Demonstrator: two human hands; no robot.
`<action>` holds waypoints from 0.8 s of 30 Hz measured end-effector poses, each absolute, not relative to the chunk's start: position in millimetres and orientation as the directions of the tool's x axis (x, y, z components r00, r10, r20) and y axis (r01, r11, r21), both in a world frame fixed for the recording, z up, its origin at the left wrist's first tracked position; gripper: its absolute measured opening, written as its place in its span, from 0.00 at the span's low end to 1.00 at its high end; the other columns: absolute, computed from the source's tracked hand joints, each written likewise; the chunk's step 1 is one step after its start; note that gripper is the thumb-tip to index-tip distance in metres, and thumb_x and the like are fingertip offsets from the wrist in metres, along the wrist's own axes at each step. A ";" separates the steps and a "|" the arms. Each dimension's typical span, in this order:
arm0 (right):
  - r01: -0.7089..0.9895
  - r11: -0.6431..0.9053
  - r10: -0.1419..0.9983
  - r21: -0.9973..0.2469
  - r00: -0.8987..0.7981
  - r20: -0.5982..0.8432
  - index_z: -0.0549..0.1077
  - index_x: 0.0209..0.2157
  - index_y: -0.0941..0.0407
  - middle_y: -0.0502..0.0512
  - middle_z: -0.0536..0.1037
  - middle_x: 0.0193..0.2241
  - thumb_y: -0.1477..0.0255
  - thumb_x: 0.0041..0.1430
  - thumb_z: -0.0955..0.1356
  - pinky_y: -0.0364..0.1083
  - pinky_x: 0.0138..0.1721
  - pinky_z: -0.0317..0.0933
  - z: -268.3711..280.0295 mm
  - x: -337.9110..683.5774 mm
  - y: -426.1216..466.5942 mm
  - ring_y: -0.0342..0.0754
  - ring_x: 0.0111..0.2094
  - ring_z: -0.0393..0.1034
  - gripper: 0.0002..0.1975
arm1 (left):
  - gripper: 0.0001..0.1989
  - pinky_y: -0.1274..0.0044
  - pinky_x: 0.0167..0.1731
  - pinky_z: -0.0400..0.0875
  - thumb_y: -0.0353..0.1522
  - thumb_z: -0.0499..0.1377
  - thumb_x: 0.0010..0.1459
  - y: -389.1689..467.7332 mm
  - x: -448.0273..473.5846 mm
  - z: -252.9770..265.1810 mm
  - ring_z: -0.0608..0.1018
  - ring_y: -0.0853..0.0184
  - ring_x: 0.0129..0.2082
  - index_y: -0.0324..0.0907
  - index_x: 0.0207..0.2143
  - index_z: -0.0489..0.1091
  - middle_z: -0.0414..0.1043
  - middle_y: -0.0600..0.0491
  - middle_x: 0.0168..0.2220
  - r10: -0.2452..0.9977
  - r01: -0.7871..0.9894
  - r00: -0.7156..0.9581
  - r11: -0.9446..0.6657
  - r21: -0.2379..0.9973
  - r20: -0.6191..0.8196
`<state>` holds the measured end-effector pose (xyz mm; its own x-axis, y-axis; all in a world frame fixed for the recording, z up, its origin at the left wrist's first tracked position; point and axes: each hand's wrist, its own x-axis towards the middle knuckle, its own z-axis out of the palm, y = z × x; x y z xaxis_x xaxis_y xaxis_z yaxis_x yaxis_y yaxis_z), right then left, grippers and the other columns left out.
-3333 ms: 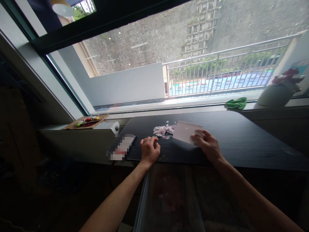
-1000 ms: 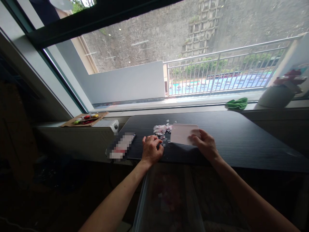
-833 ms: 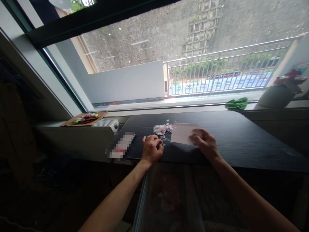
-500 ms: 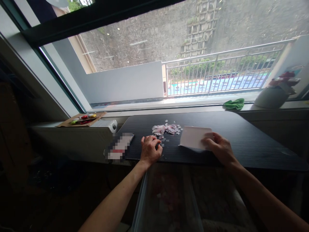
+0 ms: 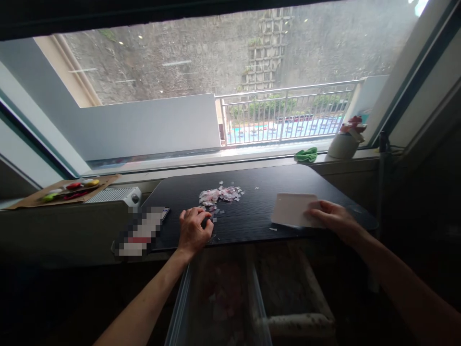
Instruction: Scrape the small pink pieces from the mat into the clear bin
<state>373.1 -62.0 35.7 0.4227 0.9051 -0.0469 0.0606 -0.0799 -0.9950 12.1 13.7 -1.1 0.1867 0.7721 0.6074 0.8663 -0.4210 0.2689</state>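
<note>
My right hand [image 5: 333, 216] grips a flat white rectangular card [image 5: 292, 210] by its right edge, thumb on the near face. The card is tilted just over the right part of the dark table [image 5: 252, 226]. A heap of small whitish-pink paper pieces [image 5: 219, 194] lies near the table's middle, with a few strays around it. Just below and left of that heap, my left hand [image 5: 195, 228] rests on the tabletop. Its fingers are loosely bent, the thumb stands apart from them, and nothing shows between them. A thin white sliver [image 5: 272, 229] lies under the card's lower left corner.
A phone [image 5: 144, 230], partly blurred out, lies at the table's left edge. Below the near edge stands a clear plastic bin [image 5: 257, 298] with pale scraps inside, beside another container [image 5: 298, 319]. A green cloth [image 5: 306, 154] and a white pot [image 5: 342, 145] sit on the windowsill.
The view has turned to the right. My right hand has carried the card further right, away from the heap, and the sliver now shows on the table. My left hand stays beside the heap.
</note>
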 end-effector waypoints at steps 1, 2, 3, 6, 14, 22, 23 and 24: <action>0.050 -0.089 0.915 -0.995 0.400 -0.061 0.77 0.28 0.53 0.48 0.81 0.25 0.74 0.41 0.74 0.41 0.26 0.70 33.1 371.4 -61.5 0.45 0.25 0.75 0.08 | 0.09 0.59 0.55 0.57 0.31 0.55 0.51 13.7 11.9 -1.1 0.73 0.58 0.43 0.45 0.31 0.75 0.72 0.50 0.37 0.771 0.867 0.189 -0.423 0.266 0.609; 0.042 -0.098 0.923 -0.994 0.377 -0.075 0.78 0.28 0.53 0.49 0.81 0.26 0.74 0.41 0.74 0.41 0.27 0.70 30.8 370.1 -61.2 0.46 0.26 0.75 0.08 | 0.09 0.59 0.55 0.57 0.31 0.55 0.51 13.6 11.8 -1.1 0.73 0.58 0.42 0.45 0.31 0.75 0.72 0.50 0.36 0.770 0.867 0.190 -0.422 0.263 0.610; 0.041 -0.109 0.931 -0.993 0.355 -0.087 0.78 0.29 0.53 0.50 0.82 0.26 0.74 0.41 0.74 0.42 0.28 0.70 29.0 369.3 -61.0 0.47 0.27 0.76 0.09 | 0.09 0.59 0.55 0.57 0.31 0.55 0.51 13.6 11.8 -1.0 0.73 0.58 0.42 0.45 0.30 0.74 0.72 0.50 0.36 0.769 0.869 0.189 -0.421 0.261 0.611; 0.067 -0.138 0.948 -0.988 0.299 -0.111 0.78 0.29 0.54 0.52 0.82 0.28 0.73 0.40 0.74 0.43 0.29 0.71 26.7 370.6 -60.9 0.49 0.28 0.76 0.09 | 0.09 0.59 0.55 0.57 0.31 0.54 0.51 13.8 11.9 -1.2 0.73 0.58 0.42 0.45 0.30 0.74 0.72 0.50 0.36 0.766 0.869 0.184 -0.419 0.262 0.615; 0.102 -0.137 0.965 -0.985 0.241 -0.109 0.78 0.31 0.55 0.53 0.82 0.30 0.69 0.39 0.75 0.46 0.30 0.71 26.8 374.4 -65.0 0.51 0.30 0.77 0.12 | 0.09 0.59 0.55 0.57 0.32 0.54 0.50 15.0 11.0 -1.7 0.73 0.58 0.42 0.45 0.30 0.74 0.72 0.50 0.36 0.768 0.863 0.178 -0.423 0.278 0.616; 0.048 -0.136 0.968 -0.990 0.220 -0.122 0.78 0.32 0.56 0.53 0.82 0.30 0.70 0.38 0.76 0.45 0.30 0.71 28.9 376.5 -73.3 0.50 0.30 0.77 0.14 | 0.09 0.59 0.55 0.57 0.32 0.54 0.51 14.6 10.9 -1.2 0.73 0.57 0.43 0.45 0.30 0.75 0.73 0.49 0.36 0.766 0.866 0.188 -0.425 0.265 0.615; 0.053 -0.133 0.967 -0.990 0.226 -0.117 0.78 0.32 0.56 0.54 0.82 0.30 0.69 0.38 0.76 0.45 0.30 0.71 29.0 377.5 -74.2 0.50 0.30 0.77 0.15 | 0.09 0.59 0.55 0.57 0.32 0.54 0.51 14.9 10.7 -1.5 0.73 0.57 0.43 0.45 0.30 0.75 0.73 0.49 0.36 0.765 0.866 0.190 -0.426 0.263 0.615; 0.058 -0.131 0.965 -0.990 0.238 -0.113 0.78 0.32 0.55 0.54 0.82 0.31 0.69 0.38 0.76 0.45 0.30 0.72 29.1 378.6 -75.0 0.51 0.30 0.77 0.15 | 0.09 0.58 0.55 0.58 0.32 0.54 0.51 15.1 10.6 -1.6 0.73 0.57 0.43 0.45 0.31 0.75 0.73 0.49 0.36 0.765 0.866 0.190 -0.427 0.262 0.616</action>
